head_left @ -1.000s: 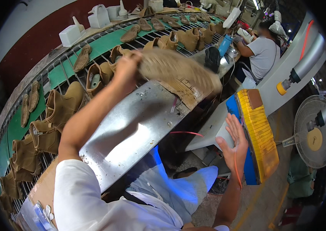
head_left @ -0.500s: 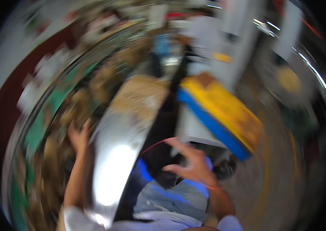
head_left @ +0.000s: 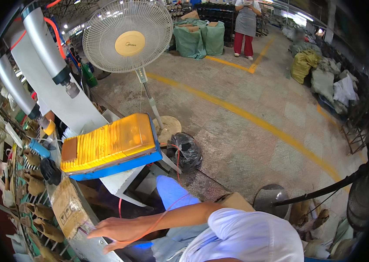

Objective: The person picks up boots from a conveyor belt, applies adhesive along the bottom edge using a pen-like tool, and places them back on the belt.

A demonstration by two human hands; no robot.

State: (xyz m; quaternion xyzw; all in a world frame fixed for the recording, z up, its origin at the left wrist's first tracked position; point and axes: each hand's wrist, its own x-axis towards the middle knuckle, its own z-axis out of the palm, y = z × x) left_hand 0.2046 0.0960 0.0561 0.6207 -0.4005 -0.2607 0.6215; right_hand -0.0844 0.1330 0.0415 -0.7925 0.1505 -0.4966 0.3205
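My right hand (head_left: 117,229) reaches left over the shiny metal bench (head_left: 84,247), near a worn brown cardboard sheet (head_left: 65,207) lying on it. Its fingers are stretched out and the thumb stands apart; I see nothing plainly gripped. A thin dark strip shows by the fingertips, too small to make out. An orange-red cord (head_left: 165,212) runs across my forearm to the hand. My left hand is out of view. Beyond the bench, a rack line carries several tan shoes (head_left: 48,230). A black shoe (head_left: 50,171) rests at the bench's far end.
A yellow-topped blue box (head_left: 114,142) sits on a white stand beside a machine with silver cylinders (head_left: 45,46). Behind are a standing fan (head_left: 128,37) and a black plastic bag (head_left: 185,152). Green sacks (head_left: 189,39) and a person (head_left: 245,26) are farther off.
My view has swung right, bringing the fan and floor into sight. My left hand has left the picture. My right hand has gone from beside the bench to over it.
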